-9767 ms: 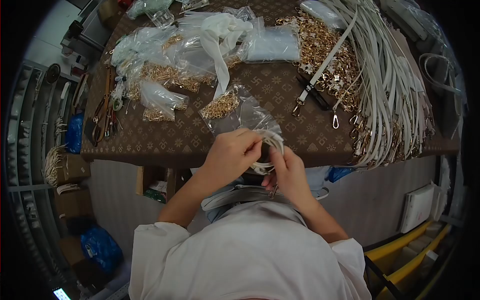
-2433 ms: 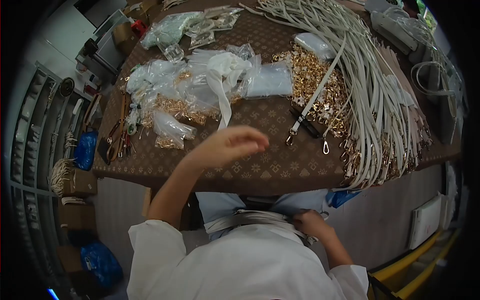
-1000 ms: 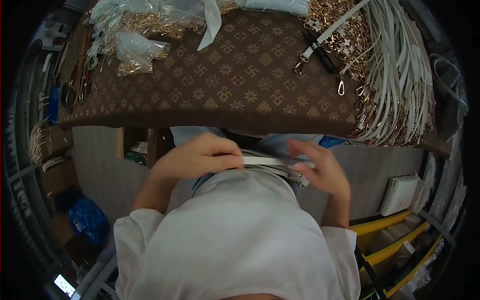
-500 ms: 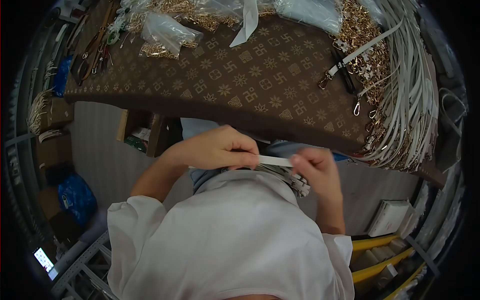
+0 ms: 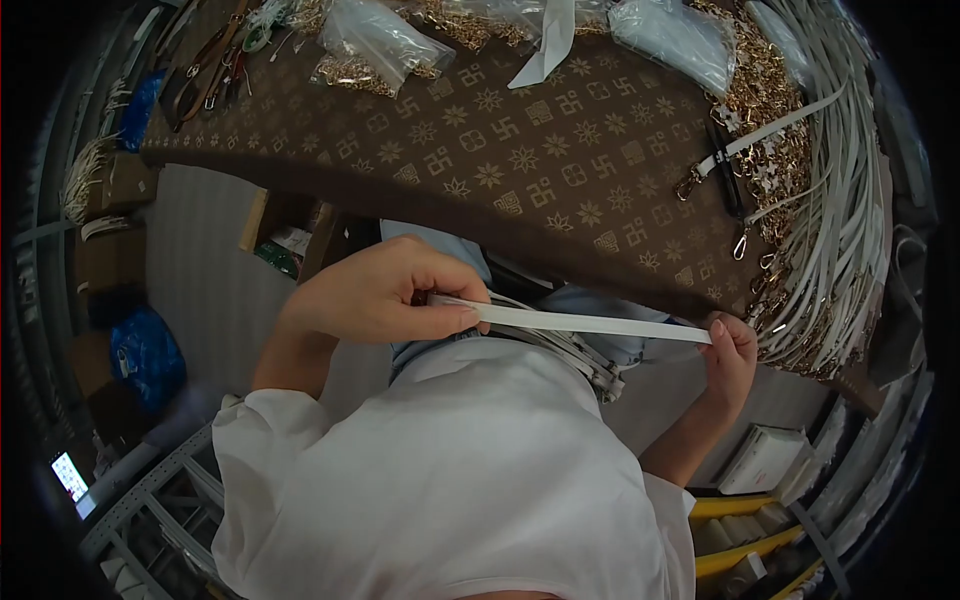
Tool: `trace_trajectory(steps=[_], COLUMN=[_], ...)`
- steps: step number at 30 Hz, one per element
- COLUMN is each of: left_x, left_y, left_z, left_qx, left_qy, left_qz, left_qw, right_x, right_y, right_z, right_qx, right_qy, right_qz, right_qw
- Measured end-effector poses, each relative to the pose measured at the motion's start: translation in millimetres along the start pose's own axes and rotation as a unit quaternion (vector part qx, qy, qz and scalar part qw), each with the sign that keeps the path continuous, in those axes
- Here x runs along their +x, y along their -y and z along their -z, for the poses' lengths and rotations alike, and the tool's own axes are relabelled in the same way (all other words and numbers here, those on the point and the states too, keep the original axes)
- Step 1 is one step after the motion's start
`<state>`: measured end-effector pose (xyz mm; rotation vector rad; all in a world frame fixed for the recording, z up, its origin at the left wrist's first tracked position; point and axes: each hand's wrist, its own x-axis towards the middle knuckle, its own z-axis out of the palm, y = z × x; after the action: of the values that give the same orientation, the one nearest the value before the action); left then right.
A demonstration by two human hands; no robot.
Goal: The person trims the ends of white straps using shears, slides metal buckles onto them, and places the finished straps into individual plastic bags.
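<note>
A flat white strap (image 5: 590, 323) is stretched nearly level in front of my body. My left hand (image 5: 400, 295) pinches it near its left end between thumb and fingers. Farther right, my right hand (image 5: 732, 350) grips the other end by the table edge. Behind and below the strap, a bundle of pale straps (image 5: 575, 355) with metal parts rests across my lap, partly hidden by the strap and my left hand.
A brown patterned cloth covers the table (image 5: 560, 170). On it lie bags of gold chains (image 5: 380, 45), loose gold hardware (image 5: 770, 150), a black tool (image 5: 727, 170) and many long white straps (image 5: 850, 220). A cardboard box (image 5: 262, 225) stands below the table.
My right hand has moved right, away from my left hand, and a much longer stretch of strap now shows between them. My left hand has shifted slightly left. The view has turned a little.
</note>
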<state>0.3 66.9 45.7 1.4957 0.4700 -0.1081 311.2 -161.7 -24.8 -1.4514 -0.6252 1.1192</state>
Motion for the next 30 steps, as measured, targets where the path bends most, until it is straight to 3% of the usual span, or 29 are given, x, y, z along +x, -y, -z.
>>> trace_trajectory(steps=[5, 14, 17, 19, 22, 23, 24, 25, 26, 27, 29, 30], left_x=[0, -1, 4, 13, 23, 30, 37, 42, 35, 36, 36, 45], left_y=[-2, -3, -4, -7, -5, -6, -8, -7, 1, 1, 1, 3], left_z=[0, 0, -3, -9, -17, -22, -28, -32, -30, -32, -37, -47], left_qx=[0.0, 0.012, 0.013, 0.03, 0.097, 0.1, 0.21, 0.303, 0.335, 0.334, 0.303, 0.226], left_qy=[-0.018, -0.049, -0.043, -0.051, -0.086, -0.082, -0.286, -0.472, -0.498, -0.496, -0.325, -0.299], left_qz=[-0.009, -0.014, -0.002, -0.014, -0.058, -0.062, -0.152, -0.234, -0.21, -0.218, -0.216, -0.204], left_qw=[1.0, 0.999, 0.999, 0.998, 0.99, 0.99, 0.923, 0.794, 0.772, 0.771, 0.869, 0.905], right_x=[1, 3, 6, 11, 9, 9, 9, 10, 10, 10, 9, 10], right_y=[2, 9, 21, 27, 39, 35, 32, 30, 28, 28, 27, 24], right_z=[-1, -9, -35, -67, -117, -126, -133, -140, -145, -148, -154, -162], right_qx=[-0.051, -0.08, -0.132, -0.087, -0.117, -0.062, -0.006, -0.009, 0.023, 0.054, 0.052, 0.02], right_qy=[0.021, 0.065, 0.126, 0.251, 0.265, 0.221, 0.176, 0.172, 0.134, 0.095, 0.105, 0.089], right_qz=[-0.022, 0.023, 0.042, 0.083, 0.059, 0.02, -0.016, -0.01, 0.016, 0.042, 0.038, 0.097], right_qw=[0.998, 0.994, 0.982, 0.961, 0.955, 0.973, 0.984, 0.985, 0.991, 0.993, 0.992, 0.991])
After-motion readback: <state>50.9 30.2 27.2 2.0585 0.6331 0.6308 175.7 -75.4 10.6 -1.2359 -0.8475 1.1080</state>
